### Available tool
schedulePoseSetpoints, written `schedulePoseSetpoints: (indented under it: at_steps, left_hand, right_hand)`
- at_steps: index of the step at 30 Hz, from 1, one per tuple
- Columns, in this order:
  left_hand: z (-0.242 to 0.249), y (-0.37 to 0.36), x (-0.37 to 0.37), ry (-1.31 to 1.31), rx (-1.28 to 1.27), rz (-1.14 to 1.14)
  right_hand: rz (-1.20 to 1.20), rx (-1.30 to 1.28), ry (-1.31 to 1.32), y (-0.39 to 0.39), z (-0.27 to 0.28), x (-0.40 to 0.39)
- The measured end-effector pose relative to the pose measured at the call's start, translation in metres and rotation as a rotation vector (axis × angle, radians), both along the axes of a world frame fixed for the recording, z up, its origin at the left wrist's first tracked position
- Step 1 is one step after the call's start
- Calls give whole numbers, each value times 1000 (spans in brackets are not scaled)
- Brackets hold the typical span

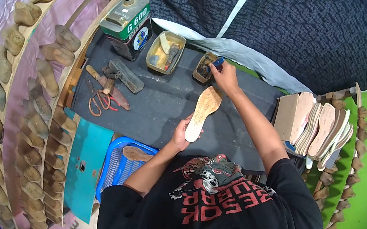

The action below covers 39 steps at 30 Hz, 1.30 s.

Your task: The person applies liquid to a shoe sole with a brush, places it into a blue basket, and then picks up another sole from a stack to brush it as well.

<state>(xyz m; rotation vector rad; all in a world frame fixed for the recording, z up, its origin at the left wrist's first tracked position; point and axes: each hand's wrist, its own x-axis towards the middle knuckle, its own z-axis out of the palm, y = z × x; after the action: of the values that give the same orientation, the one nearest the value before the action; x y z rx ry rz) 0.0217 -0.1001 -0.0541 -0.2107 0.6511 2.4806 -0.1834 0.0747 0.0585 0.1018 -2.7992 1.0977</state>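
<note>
My left hand point(181, 133) is closed on the pale heel end of a shoe insole point(205, 104), its wider forefoot end brownish and coated-looking. At the upper right of the table, my right hand point(226, 78) grips a blue-handled tool point(217, 64), likely a brush; its working end dips into a small stained container point(203, 72) and is hidden. A larger tub point(165, 68) with a pale scraper-like piece and a dark tool inside stands to the left of that container.
A green-and-black G 600 can point(126, 26) stands at the back. Scissors point(95, 101), a hammer-like tool point(106, 81) and a grey block point(126, 75) lie at left. A blue basket point(106, 167) is beside my left arm; stacked insoles point(322, 130) are at right. Shoe lasts point(47, 77) fill the left racks.
</note>
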Motion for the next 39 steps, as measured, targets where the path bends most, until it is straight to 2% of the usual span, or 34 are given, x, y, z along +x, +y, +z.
schedulePoseSetpoints:
  at_steps: [8, 14, 23, 33, 36, 39]
  left_hand:
    - [17, 3, -13, -24, 2, -14]
    - [32, 16, -30, 30, 11, -47]
    - [39, 37, -38, 107, 82, -48]
    - [59, 71, -56, 60, 166, 84]
    - [66, 87, -63, 62, 236, 59]
    - [79, 103, -64, 56, 251, 22]
  right_hand:
    - [-53, -80, 75, 8, 0, -2]
    - [-111, -498, 33, 26, -7, -1]
    - [-58, -617, 81, 39, 7, 8]
    - [-36, -766, 136, 73, 49, 116]
    - [-41, -779, 159, 77, 54, 136]
    - [-30, -653, 175, 84, 55, 148]
